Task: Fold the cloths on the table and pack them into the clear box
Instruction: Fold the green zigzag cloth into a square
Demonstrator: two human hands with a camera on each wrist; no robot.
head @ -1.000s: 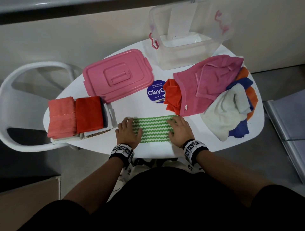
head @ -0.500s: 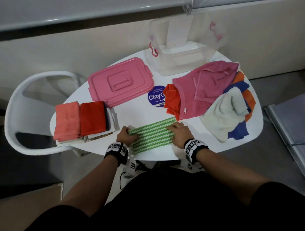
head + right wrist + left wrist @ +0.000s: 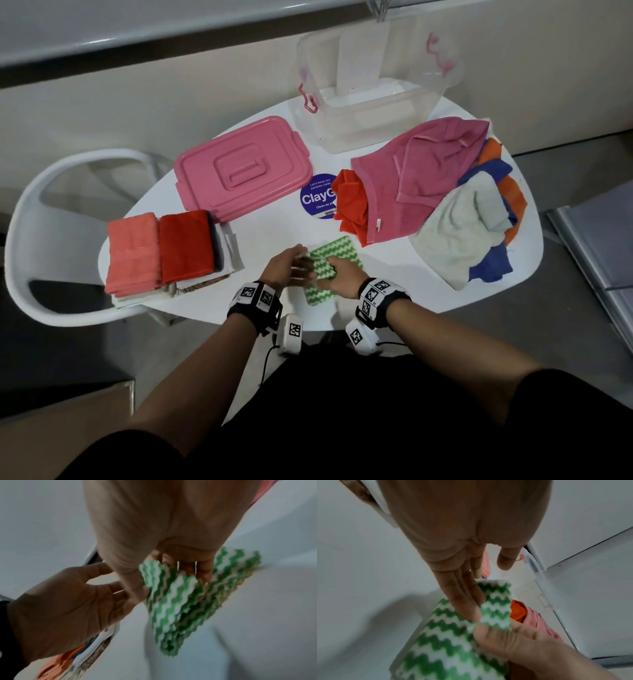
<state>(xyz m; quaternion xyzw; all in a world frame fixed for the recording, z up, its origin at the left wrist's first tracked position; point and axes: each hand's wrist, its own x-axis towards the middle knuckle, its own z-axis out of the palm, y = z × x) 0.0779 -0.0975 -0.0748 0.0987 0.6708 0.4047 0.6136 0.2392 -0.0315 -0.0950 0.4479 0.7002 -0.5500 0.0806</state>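
Note:
A green-and-white zigzag cloth [image 3: 337, 255] lies folded near the front edge of the white table [image 3: 270, 229]. My right hand [image 3: 334, 279] pinches its doubled edge between thumb and curled fingers; the right wrist view shows this cloth [image 3: 178, 609] under the right hand [image 3: 181, 573]. My left hand [image 3: 287, 270] is beside it with straight fingers [image 3: 467, 601] touching the cloth [image 3: 447, 642]. The clear box [image 3: 342, 137] stands open at the back of the table. A pile of unfolded cloths [image 3: 428, 192], pink, orange, white and blue, lies at the right.
A pink lid [image 3: 239, 171] lies at the back left of the table. A stack of folded cloths [image 3: 164, 253] sits at the left edge. A round purple sticker [image 3: 317, 202] is in the middle. A white chair [image 3: 30, 219] stands left of the table.
The cloth lay as a long strip under both hands. Its left end has been folded over to the right, and my left hand has moved right up to the right hand.

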